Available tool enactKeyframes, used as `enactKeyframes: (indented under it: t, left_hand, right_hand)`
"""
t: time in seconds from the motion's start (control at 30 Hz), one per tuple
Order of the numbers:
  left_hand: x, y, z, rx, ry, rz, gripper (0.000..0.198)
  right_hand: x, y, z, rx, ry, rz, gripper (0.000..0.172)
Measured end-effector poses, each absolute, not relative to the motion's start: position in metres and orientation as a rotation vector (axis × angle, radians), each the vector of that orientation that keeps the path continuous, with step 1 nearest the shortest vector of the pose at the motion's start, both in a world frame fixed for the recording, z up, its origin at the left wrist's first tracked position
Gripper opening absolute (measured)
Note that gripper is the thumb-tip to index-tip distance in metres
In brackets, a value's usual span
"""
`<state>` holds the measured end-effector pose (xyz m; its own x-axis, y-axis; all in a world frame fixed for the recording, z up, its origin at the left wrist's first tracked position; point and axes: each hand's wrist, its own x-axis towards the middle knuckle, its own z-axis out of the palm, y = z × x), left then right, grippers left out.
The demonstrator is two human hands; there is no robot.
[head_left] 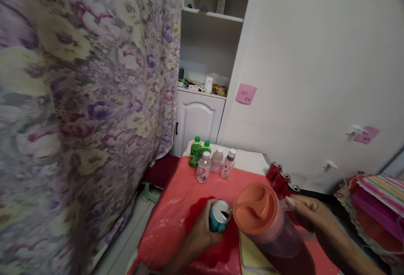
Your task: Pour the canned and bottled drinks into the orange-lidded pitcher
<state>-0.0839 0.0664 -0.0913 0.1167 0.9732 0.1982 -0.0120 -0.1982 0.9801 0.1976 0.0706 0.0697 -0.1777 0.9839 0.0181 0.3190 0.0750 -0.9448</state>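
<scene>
My left hand [201, 229] is wrapped round a teal drink can [217, 223] with a silver top and an open mouth. By its handle, my right hand [306, 212] grips a clear plastic pitcher [280, 235] with an orange lid [255, 207]. Tilted to the left, the pitcher has its spout close beside the can's opening. A thin trace shows between spout and can, but I cannot tell whether liquid is flowing. Dark liquid seems to be inside the pitcher. Part of a yellow, flat item [252, 256] shows under the pitcher.
Clear bottles with white caps [203, 169] and green bottles [195, 153] stand at the table's far end. Several red cans [280, 180] line the right edge. A red cloth [170, 212] covers the table. A floral curtain [94, 98] hangs left; a white wall [303, 77] rises behind.
</scene>
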Motion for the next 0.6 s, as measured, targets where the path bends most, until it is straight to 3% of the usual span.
enactKeyframes:
  t: [0.6]
  left_hand:
    - [-0.085,0.071,-0.104,1.44,1.031,1.273,0.066]
  right_hand:
    - [0.2,0.075,0.067,-1.315,-1.655,1.118,0.063]
